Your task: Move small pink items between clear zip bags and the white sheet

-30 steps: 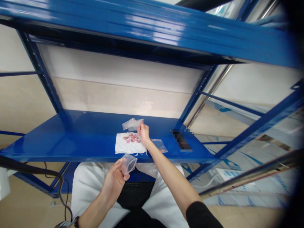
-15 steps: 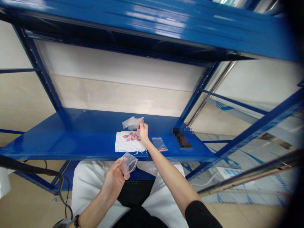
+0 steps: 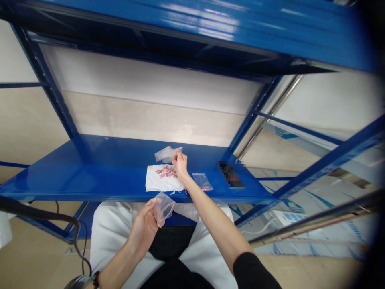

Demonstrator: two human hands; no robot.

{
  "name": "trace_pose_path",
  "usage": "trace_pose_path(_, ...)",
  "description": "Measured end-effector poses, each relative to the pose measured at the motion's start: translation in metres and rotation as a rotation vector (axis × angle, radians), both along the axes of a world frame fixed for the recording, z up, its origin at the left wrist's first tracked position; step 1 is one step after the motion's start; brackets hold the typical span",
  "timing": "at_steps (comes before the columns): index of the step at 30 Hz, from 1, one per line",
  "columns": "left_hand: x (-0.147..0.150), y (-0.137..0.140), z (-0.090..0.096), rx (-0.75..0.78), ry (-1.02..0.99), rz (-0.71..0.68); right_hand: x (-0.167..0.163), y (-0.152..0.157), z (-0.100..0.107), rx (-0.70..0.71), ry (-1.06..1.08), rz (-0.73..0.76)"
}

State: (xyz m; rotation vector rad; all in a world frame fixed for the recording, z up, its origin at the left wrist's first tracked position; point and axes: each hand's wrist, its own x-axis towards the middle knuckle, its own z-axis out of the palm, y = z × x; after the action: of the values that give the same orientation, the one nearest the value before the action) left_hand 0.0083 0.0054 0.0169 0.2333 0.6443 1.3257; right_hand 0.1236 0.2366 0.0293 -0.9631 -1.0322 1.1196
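Left hand: the left hand (image 3: 142,230) grips a clear plastic bag (image 3: 165,205) between thumb and fingers, in front of the shelf edge and above the lap.
Held bag: tilted, its free side pointing away from the palm, toward the right; creases hide its long axis, and no contents can be made out.
Right hand: the right hand (image 3: 181,163) is at the white cloth's far right corner, fingertips curled together beside the flat clear bags (image 3: 166,154); whether they pinch anything cannot be told.
White cloth: the white cloth (image 3: 152,183) lies flat near the front of the blue shelf (image 3: 99,168), long axis running left to right, strings at its near edge.
Pink pieces: a cluster of small pink pieces (image 3: 166,172) appears spread on the cloth's far half.
Zip bag: the zip bag (image 3: 199,179) lies right of the cloth, seal toward the back, long axis slanting nearer and rightward.
Progress: seemingly partway; the zip bag has a few pieces at its near end, while the cluster on the cloth is unbagged.
Right end: a pixelated dark object (image 3: 231,176) lies there.
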Motion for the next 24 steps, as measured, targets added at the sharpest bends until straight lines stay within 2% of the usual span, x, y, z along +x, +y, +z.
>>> trace_pose_path(3,0.000,-0.001,0.003,0.002,0.008,0.003,-0.001,0.001,-0.002,0.070,0.023,0.015)
trace_pose_path(16,0.000,-0.001,0.002,0.020,0.009,0.002,0.000,0.005,-0.014,0.094,0.008,0.024)
trace_pose_path(21,-0.001,-0.001,0.002,0.026,0.010,0.004,0.004,0.002,-0.007,0.139,-0.012,0.026)
trace_pose_path(24,-0.001,-0.001,0.004,0.028,0.011,0.010,0.015,0.002,-0.002,0.193,-0.062,-0.035)
